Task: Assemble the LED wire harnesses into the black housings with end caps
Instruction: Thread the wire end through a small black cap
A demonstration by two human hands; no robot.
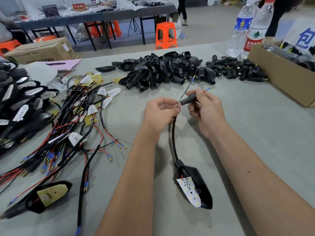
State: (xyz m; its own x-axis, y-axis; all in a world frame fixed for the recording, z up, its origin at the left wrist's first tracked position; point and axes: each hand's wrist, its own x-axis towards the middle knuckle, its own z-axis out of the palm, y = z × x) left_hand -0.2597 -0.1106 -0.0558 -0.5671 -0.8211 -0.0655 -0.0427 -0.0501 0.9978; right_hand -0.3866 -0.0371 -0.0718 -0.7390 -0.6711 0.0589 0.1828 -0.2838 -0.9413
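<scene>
My left hand (pixel 159 114) grips the black sheathed cable (pixel 173 142) of one wire harness, just where its thin red and black wires split off. My right hand (pixel 205 108) pinches a black end cap (pixel 186 100); the red wire (pixel 207 89) passes out beyond my fingers, the black wire (pixel 187 88) rises free. The cable runs down into a black housing (pixel 200 183) lying on the table, with its white LED board (pixel 189 189) tilted out of the shell.
Loose harnesses (pixel 76 120) sprawl at left, with assembled housings (pixel 18 103) stacked at the far left. Empty housings (pixel 162 70) and end caps (pixel 238 68) are heaped at the back. A cardboard box (pixel 281 79) and two water bottles (pixel 247 29) stand at right.
</scene>
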